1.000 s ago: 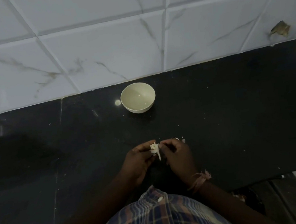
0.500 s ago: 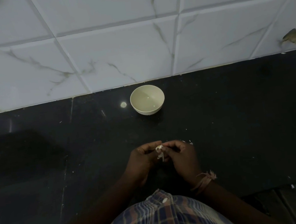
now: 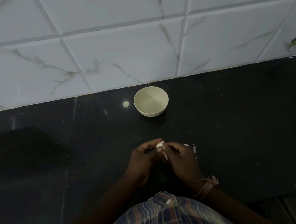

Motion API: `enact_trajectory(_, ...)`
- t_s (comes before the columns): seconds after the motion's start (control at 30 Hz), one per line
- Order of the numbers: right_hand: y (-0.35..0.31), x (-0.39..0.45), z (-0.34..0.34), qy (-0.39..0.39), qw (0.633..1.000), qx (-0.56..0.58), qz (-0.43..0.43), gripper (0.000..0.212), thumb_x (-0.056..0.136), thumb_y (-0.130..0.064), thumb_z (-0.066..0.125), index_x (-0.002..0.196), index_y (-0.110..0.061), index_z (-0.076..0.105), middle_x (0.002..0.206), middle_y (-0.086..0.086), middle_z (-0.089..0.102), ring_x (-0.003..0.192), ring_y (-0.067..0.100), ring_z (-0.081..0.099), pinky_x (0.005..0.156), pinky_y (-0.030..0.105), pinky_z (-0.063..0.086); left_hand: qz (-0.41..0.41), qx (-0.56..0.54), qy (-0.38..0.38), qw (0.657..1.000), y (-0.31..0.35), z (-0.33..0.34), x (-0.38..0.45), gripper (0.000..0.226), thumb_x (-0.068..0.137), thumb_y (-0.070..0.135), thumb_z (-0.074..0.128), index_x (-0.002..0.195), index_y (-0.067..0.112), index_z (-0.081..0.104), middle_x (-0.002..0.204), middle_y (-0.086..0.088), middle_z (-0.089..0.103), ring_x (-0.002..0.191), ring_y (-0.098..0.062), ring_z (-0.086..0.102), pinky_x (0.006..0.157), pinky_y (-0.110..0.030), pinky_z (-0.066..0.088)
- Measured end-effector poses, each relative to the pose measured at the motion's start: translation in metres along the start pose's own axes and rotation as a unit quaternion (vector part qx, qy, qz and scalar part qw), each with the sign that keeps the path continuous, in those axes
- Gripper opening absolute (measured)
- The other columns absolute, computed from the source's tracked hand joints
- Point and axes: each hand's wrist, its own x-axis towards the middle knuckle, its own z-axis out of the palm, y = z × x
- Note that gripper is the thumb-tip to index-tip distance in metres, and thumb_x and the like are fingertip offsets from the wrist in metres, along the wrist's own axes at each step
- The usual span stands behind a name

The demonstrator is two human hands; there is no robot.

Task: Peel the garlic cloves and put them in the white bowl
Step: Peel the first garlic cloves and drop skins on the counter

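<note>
While both hands, left hand (image 3: 145, 159) and right hand (image 3: 181, 157), still pinch the garlic clove (image 3: 159, 144), skin has loosened; white bowl (image 3: 151, 100) by the countertop's back edge holds no cloves.

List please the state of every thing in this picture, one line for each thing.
Bowl: upright on the counter, empty.
Garlic clove: partly peeled, pinched between both hands.
Left hand: grips the clove.
Right hand: pulls a strip of skin.
Peel scraps: loose on the counter.
</note>
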Motion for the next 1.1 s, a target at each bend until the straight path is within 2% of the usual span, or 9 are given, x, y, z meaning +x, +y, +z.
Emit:
enact_trajectory(0.13,-0.003,0.001,-0.002,-0.008,0.999,0.041,0.026,0.009,0.095,-0.015,0.068,0.096,-0.015,0.077,0.082,-0.004,0.077,0.075,0.005,0.072,0.063,0.016,0.054,0.021,0.035,0.005,0.999,0.001,-0.002,-0.001,0.027,0.093,-0.003,0.064,0.114,0.01,0.075,0.112,-0.01,0.077,0.104,-0.029,0.073,0.088,-0.041,0.057)
enact_trajectory(0.3,0.0,0.006,0.0,-0.005,0.988,0.123,0.087,0.014,0.091,-0.017,0.073,0.098,-0.006,0.076,0.088,0.009,0.078,0.078,0.016,0.073,0.069,0.024,0.058,0.07,0.099,-0.001,0.993,0.01,0.0,-0.005,0.025,0.088,-0.001,0.07,0.109,0.011,0.076,0.104,-0.005,0.079,0.097,-0.017,0.075,0.079,-0.024,0.058)
enact_trajectory(0.37,-0.001,0.008,0.002,0.003,0.982,0.158,0.106,0.015,0.091,-0.017,0.073,0.099,-0.004,0.076,0.09,0.012,0.078,0.08,0.02,0.073,0.072,0.029,0.059,0.078,0.115,-0.006,0.99,0.012,0.002,-0.006,0.026,0.088,-0.003,0.07,0.11,0.011,0.076,0.103,-0.004,0.079,0.096,-0.016,0.075,0.078,-0.023,0.058)
enact_trajectory(0.53,-0.003,0.01,0.003,0.032,0.978,0.163,0.123,0.011,0.092,-0.011,0.07,0.096,-0.002,0.076,0.085,0.009,0.078,0.07,0.01,0.072,0.059,0.017,0.054,0.085,0.135,-0.003,0.987,0.013,0.005,-0.004,0.026,0.09,-0.003,0.07,0.11,0.011,0.077,0.103,-0.001,0.08,0.096,-0.013,0.075,0.08,-0.021,0.058)
enact_trajectory(0.67,-0.001,0.014,0.001,0.046,0.976,0.161,0.139,0.01,0.092,-0.008,0.07,0.094,-0.001,0.076,0.08,0.008,0.077,0.065,0.008,0.071,0.055,0.016,0.052,0.087,0.156,0.003,0.984,0.013,0.008,-0.001,0.028,0.087,-0.004,0.073,0.105,0.016,0.078,0.098,0.004,0.08,0.09,-0.006,0.075,0.074,-0.015,0.055)
enact_trajectory(0.87,0.004,0.019,0.001,0.057,0.975,0.152,0.151,0.01,0.093,-0.009,0.069,0.093,-0.002,0.076,0.074,0.004,0.075,0.058,0.006,0.068,0.051,0.015,0.05,0.104,0.192,0.006,0.976,0.015,0.01,0.001,0.026,0.086,-0.001,0.074,0.107,0.014,0.078,0.102,0.005,0.079,0.094,-0.006,0.074,0.078,-0.014,0.054)
enact_trajectory(0.97,0.004,0.023,0.002,0.057,0.968,0.17,0.176,0.01,0.092,-0.008,0.069,0.093,-0.002,0.076,0.081,0.009,0.077,0.069,0.014,0.07,0.055,0.021,0.052,0.107,0.204,0.006,0.973,0.017,0.011,0.003,0.027,0.086,-0.001,0.075,0.109,0.012,0.078,0.101,0.006,0.078,0.093,-0.003,0.074,0.078,-0.013,0.054)
enact_trajectory(1.1,0.009,0.026,0.004,0.069,0.957,0.197,0.202,0.013,0.093,-0.006,0.068,0.098,0.003,0.075,0.094,0.02,0.076,0.087,0.031,0.071,0.069,0.032,0.059,0.113,0.228,0.004,0.967,0.016,0.01,0.007,0.027,0.086,0.0,0.075,0.11,0.013,0.078,0.104,0.004,0.079,0.096,-0.004,0.074,0.084,-0.015,0.055)
